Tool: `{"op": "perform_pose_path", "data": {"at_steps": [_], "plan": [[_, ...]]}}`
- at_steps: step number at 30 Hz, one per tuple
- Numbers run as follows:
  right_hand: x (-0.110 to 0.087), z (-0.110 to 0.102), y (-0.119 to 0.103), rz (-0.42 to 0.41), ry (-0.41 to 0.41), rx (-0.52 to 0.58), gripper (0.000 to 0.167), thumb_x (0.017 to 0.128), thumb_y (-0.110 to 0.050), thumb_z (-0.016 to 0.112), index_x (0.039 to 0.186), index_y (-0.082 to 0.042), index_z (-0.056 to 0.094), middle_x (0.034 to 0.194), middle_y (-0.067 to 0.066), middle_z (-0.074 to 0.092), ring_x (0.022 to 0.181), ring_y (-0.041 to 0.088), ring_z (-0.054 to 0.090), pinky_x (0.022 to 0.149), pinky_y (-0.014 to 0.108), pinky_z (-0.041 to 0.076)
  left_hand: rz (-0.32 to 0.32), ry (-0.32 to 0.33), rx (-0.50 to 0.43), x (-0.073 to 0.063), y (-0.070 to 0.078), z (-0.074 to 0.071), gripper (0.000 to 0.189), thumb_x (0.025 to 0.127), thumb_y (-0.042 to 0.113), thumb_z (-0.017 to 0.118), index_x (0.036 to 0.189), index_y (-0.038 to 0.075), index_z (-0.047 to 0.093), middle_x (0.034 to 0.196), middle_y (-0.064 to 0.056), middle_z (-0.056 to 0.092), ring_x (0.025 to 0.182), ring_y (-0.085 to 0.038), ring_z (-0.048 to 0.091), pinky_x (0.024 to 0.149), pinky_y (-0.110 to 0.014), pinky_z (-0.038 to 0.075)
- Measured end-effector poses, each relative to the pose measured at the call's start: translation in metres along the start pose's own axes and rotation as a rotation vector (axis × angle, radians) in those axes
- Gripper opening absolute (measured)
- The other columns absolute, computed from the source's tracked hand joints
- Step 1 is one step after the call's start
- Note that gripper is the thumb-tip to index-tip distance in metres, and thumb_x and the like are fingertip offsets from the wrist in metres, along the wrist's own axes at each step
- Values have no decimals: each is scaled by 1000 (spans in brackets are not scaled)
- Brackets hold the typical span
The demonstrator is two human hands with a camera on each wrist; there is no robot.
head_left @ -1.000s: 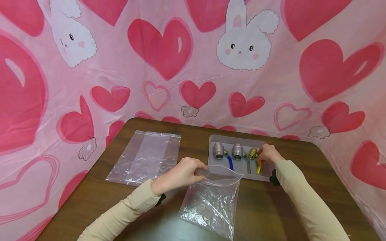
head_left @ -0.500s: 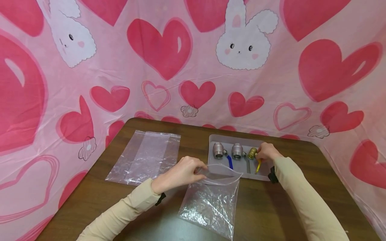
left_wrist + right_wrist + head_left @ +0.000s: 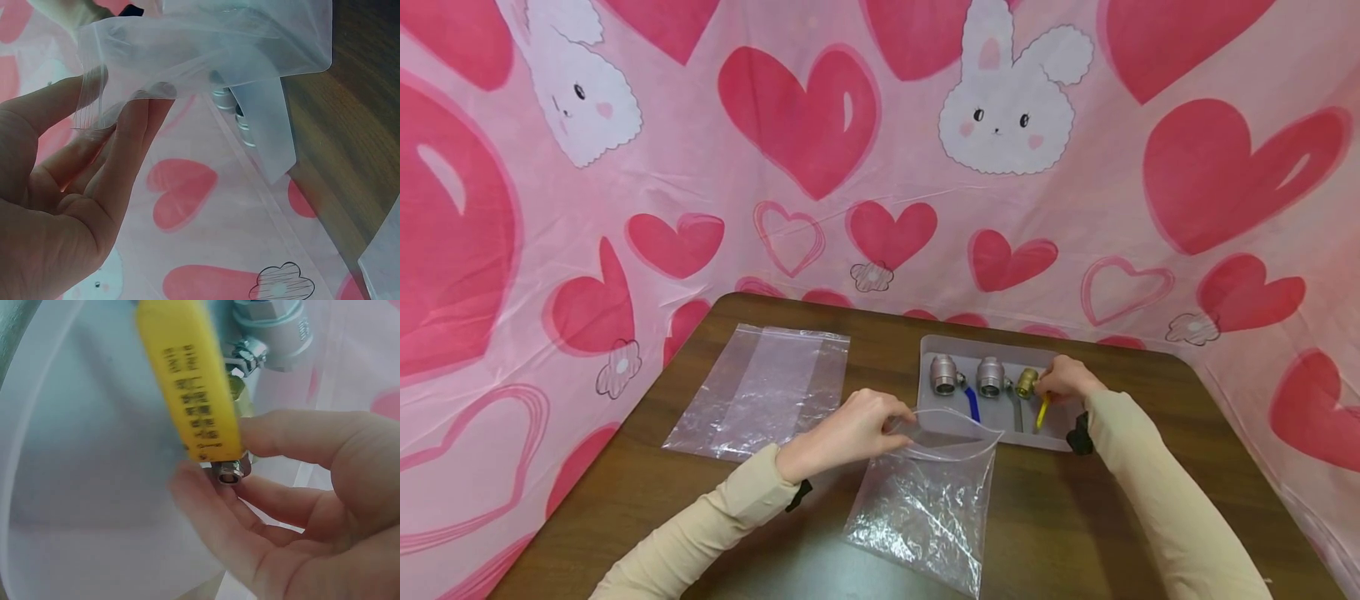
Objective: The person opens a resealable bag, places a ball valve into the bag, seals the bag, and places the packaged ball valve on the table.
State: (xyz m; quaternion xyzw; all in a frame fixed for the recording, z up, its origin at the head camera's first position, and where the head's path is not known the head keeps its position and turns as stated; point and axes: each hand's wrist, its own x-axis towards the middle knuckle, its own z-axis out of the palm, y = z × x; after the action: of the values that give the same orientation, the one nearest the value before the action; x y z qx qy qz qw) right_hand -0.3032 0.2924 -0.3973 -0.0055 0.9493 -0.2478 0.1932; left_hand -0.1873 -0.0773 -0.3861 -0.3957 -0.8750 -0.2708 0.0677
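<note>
My left hand holds a clear zip-lock bag by the edge of its gaping mouth. In the left wrist view, the thumb and fingers lie on either side of the clear film. Over the tray's right end, my right hand grips a small brass ball valve at the base of its yellow lever. The thumb presses beside the lever and the fingers curl round the stem nut. Part of the brass body is hidden behind the lever in the right wrist view.
A shallow translucent tray stands at the back right. Inside are a steel ball valve with a blue lever and another steel valve with a grey lever. A second clear bag lies flat at the left of the wooden table.
The yellow lever has shifted slightly up and turned a little under my right hand, which has moved only slightly. My left hand and the bag have stayed in place.
</note>
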Motion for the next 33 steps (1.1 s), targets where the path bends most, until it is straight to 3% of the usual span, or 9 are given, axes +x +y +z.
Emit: {"op": "perform_pose_path", "data": {"at_steps": [7, 14, 22, 33], "plan": [[-3, -1, -2, 8, -10, 16, 27, 84, -11, 72, 99, 11, 69, 95, 18, 69, 76, 16, 66, 73, 35, 61, -3, -5, 10, 0, 2, -2, 21, 81, 15, 81, 100, 7, 77, 67, 1, 60, 55, 3, 37, 51, -12, 31], [-4, 2, 1, 7, -6, 79, 20, 84, -12, 73, 93, 5, 65, 85, 6, 64, 75, 15, 64, 73, 34, 60, 0, -14, 5, 0, 1, -1, 21, 81, 15, 81, 100, 7, 77, 67, 2, 59, 55, 3, 36, 50, -12, 30], [-10, 6, 4, -49, 39, 114, 29, 84, -8, 72, 103, 12, 63, 92, 16, 68, 73, 16, 65, 74, 38, 61, -7, -20, -7, 0, 2, -2, 20, 82, 14, 81, 100, 7, 77, 71, 0, 64, 56, 3, 38, 52, -12, 32], [-20, 10, 6, -126, 131, 50, 39, 84, -10, 72, 113, 14, 61, 102, 27, 65, 78, 22, 64, 71, 36, 61, -25, -43, -26, -1, 3, -1, 22, 83, 17, 80, 102, 7, 77, 77, -1, 68, 56, 3, 37, 52, -11, 33]]}}
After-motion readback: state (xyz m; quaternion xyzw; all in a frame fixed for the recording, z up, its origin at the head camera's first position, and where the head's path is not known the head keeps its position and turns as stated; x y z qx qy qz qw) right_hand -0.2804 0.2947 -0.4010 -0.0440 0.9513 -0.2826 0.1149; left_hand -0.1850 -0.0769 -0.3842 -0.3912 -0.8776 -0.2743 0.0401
